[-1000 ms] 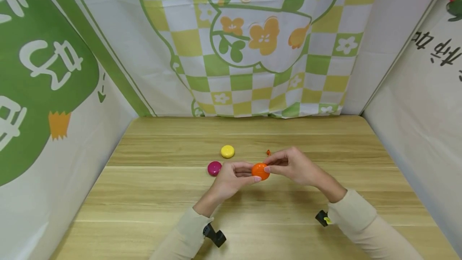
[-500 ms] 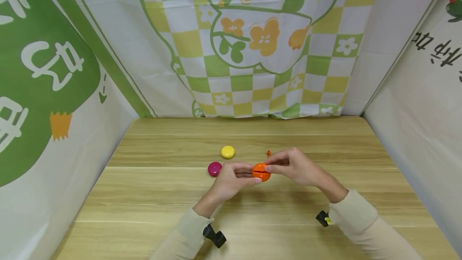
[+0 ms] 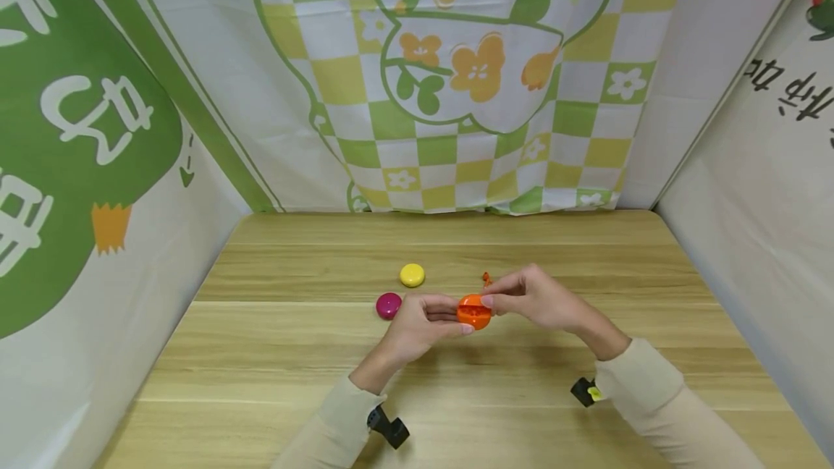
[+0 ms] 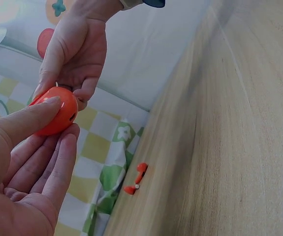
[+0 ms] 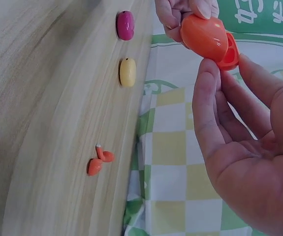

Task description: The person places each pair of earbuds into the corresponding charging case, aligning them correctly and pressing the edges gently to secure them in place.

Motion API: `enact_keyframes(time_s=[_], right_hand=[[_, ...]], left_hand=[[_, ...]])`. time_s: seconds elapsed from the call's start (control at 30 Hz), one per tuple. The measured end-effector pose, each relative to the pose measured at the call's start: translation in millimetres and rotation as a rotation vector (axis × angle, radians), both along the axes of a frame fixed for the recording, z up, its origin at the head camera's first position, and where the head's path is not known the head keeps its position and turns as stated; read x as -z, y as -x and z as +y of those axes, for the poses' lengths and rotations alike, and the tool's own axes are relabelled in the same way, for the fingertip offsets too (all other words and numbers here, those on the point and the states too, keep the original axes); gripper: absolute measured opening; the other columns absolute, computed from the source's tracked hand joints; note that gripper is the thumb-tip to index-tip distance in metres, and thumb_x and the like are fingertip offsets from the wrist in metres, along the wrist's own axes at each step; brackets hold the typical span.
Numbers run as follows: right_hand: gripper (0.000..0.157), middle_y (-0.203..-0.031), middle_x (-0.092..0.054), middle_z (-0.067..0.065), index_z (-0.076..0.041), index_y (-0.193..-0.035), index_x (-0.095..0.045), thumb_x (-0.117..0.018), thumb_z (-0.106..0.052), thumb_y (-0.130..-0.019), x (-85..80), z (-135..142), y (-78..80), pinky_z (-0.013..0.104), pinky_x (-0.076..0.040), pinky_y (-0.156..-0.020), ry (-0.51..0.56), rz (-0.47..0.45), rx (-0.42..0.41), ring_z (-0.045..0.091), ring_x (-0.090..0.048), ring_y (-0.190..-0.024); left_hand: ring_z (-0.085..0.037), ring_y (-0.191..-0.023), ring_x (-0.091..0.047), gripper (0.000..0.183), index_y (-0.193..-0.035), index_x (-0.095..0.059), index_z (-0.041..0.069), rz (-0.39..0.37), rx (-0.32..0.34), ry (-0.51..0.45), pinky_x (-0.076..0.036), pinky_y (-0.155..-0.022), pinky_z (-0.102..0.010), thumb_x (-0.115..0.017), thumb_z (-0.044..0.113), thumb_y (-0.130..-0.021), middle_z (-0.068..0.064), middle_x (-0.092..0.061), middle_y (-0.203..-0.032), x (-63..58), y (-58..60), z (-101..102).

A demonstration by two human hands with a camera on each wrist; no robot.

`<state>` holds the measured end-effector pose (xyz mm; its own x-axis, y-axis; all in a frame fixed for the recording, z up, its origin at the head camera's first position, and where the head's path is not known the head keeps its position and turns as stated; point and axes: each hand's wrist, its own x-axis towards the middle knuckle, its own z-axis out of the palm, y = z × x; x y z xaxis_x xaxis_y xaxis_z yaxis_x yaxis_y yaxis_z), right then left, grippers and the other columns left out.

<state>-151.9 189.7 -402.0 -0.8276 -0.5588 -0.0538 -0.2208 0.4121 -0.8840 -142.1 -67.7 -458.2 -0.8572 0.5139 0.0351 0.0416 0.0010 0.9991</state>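
Note:
An orange earbud case (image 3: 473, 318) is up in front of me between my two hands, its lid raised and the hollow inside showing. My left hand (image 3: 417, 328) grips the body with thumb and fingers. Thumb and fingertips of my right hand (image 3: 542, 300) pinch the lid's right edge. In the right wrist view, the red-orange inner seat (image 5: 229, 55) shows beside the glossy shell. Two orange earbuds (image 5: 96, 166) lie on the table beyond my right hand, which partly covers them in the head view.
A magenta case (image 3: 388, 306) sits on the wooden table (image 3: 313, 368) just left of my left hand, and a yellow case (image 3: 412, 275) lies behind it. A patterned cloth (image 3: 449, 150) hangs at the table's back edge. Printed sheets stand on both sides.
The orange case was closed a second ago. A narrow gap showed half a second ago, and now the lid is raised wider. Both hands have stayed nearly in place.

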Motion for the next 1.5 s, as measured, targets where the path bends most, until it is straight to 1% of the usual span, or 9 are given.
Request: enact_keyframes(time_s=[0.17, 0.37, 0.53, 0.67, 0.9, 1.03, 1.17, 1.27, 1.5], right_hand=[[0.028, -0.111, -0.081, 0.015, 0.000, -0.121, -0.078, -0.068, -0.020, -0.105, 2.5, 1.7, 1.6, 0.041, -0.066, -0.088, 0.026, -0.051, 0.016, 0.029, -0.078, -0.098], [0.030, -0.113, -0.080, 0.017, 0.002, -0.123, -0.077, -0.066, -0.021, -0.106, 3.5, 3.0, 2.2, 0.049, -0.065, -0.092, 0.047, -0.111, 0.024, 0.034, -0.078, -0.100], [0.031, -0.115, -0.079, 0.019, 0.002, -0.123, -0.076, -0.065, -0.022, -0.107, 4.0, 4.4, 1.9, 0.049, -0.065, -0.093, 0.055, -0.151, 0.030, 0.042, -0.075, -0.104], [0.032, -0.116, -0.079, 0.019, 0.002, -0.123, -0.076, -0.064, -0.023, -0.107, 4.2, 5.9, 1.5, 0.049, -0.064, -0.095, 0.054, -0.187, 0.041, 0.038, -0.076, -0.103], [0.035, -0.113, -0.078, 0.015, 0.004, -0.122, -0.076, -0.066, -0.027, -0.107, 6.3, 7.8, 2.2, 0.035, -0.066, -0.091, 0.080, -0.269, 0.065, 0.022, -0.075, -0.096], [0.038, -0.113, -0.078, 0.014, 0.004, -0.124, -0.074, -0.066, -0.029, -0.107, 9.4, 10.3, 4.6, 0.039, -0.065, -0.094, 0.082, -0.298, 0.068, 0.022, -0.075, -0.097], [0.040, -0.119, -0.076, 0.022, 0.007, -0.128, -0.071, -0.064, -0.027, -0.107, 10.9, 16.7, 10.7, 0.047, -0.062, -0.101, 0.069, -0.291, 0.085, 0.034, -0.075, -0.108], [0.040, -0.125, -0.073, 0.028, 0.008, -0.130, -0.069, -0.063, -0.025, -0.108, 10.6, 24.9, 17.4, 0.049, -0.061, -0.103, 0.056, -0.254, 0.116, 0.043, -0.071, -0.116], [0.040, -0.131, -0.070, 0.030, 0.009, -0.134, -0.066, -0.064, -0.021, -0.107, 7.6, 40.2, 27.4, 0.048, -0.059, -0.105, -0.019, -0.180, 0.201, 0.042, -0.071, -0.121]], left_hand=[[-0.018, -0.100, -0.079, 0.035, -0.121, -0.076, -0.004, -0.013, -0.006, -0.008, -0.065, -0.090, -0.030, -0.084, 0.001, -0.088, -0.023, -0.077, -0.121, 2.9, 0.7, 1.3], [-0.020, -0.101, -0.079, 0.035, -0.120, -0.076, -0.004, -0.003, -0.018, -0.013, -0.065, -0.090, -0.031, -0.085, 0.000, -0.087, -0.023, -0.077, -0.121, 4.5, 0.8, 2.1], [-0.023, -0.102, -0.080, 0.035, -0.119, -0.076, -0.005, 0.001, -0.025, -0.015, -0.065, -0.091, -0.032, -0.086, 0.000, -0.086, -0.023, -0.077, -0.120, 4.6, -0.2, 2.8], [-0.024, -0.102, -0.080, 0.035, -0.119, -0.076, -0.004, -0.012, -0.026, -0.018, -0.065, -0.091, -0.032, -0.087, 0.002, -0.086, -0.022, -0.078, -0.119, 4.8, -1.5, 3.5], [-0.023, -0.101, -0.080, 0.035, -0.117, -0.077, -0.004, -0.039, -0.030, -0.014, -0.065, -0.091, -0.033, -0.088, 0.006, -0.085, -0.021, -0.079, -0.116, 6.1, -1.8, 4.4], [-0.023, -0.102, -0.080, 0.035, -0.117, -0.077, -0.004, -0.047, -0.034, -0.010, -0.066, -0.091, -0.033, -0.088, 0.006, -0.085, -0.021, -0.079, -0.116, 7.2, -1.1, 3.9], [-0.022, -0.102, -0.080, 0.037, -0.117, -0.077, -0.003, -0.093, -0.069, -0.010, -0.065, -0.091, -0.032, -0.090, 0.007, -0.084, -0.018, -0.080, -0.117, 6.7, 0.2, 1.9], [-0.020, -0.102, -0.079, 0.039, -0.118, -0.077, -0.002, -0.122, -0.110, -0.001, -0.065, -0.091, -0.031, -0.091, 0.008, -0.082, -0.016, -0.080, -0.117, 5.3, 1.9, -0.5], [-0.022, -0.105, -0.079, 0.040, -0.119, -0.075, -0.003, -0.140, -0.137, 0.016, -0.065, -0.092, -0.032, -0.090, 0.008, -0.084, -0.016, -0.079, -0.120, 3.6, 5.9, -4.3]])
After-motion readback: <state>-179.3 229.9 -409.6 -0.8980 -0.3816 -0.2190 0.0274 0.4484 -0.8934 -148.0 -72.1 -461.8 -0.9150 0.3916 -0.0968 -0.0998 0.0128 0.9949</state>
